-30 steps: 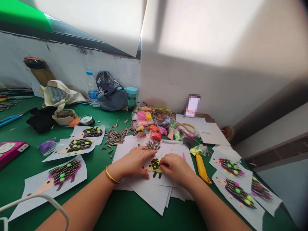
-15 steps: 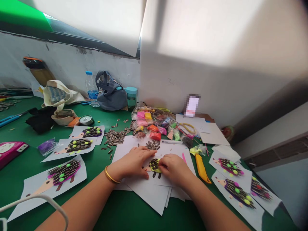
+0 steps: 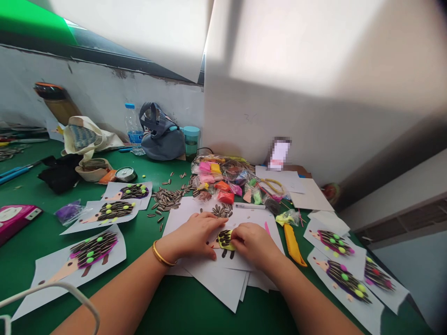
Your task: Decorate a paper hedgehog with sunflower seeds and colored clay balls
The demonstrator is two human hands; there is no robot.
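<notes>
Green table [image 3: 167, 302], clay hedgehog [image 3: 225, 239] lying crosswise, snout pointing left

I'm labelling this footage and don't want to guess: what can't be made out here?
All in the head view:
- What the right hand pinches, if anything: its own fingers hide it.
- Rear of the yellow-bodied hedgehog: behind that hand.
- Phone screen: pixelated.
- Lettering on the pen: too small.
- Pink box: cut off by the left edge.

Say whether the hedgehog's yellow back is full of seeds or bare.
Partly covered: seeds sit on the yellow back, with yellow showing around them. Cannot tell behind the right hand.
</notes>
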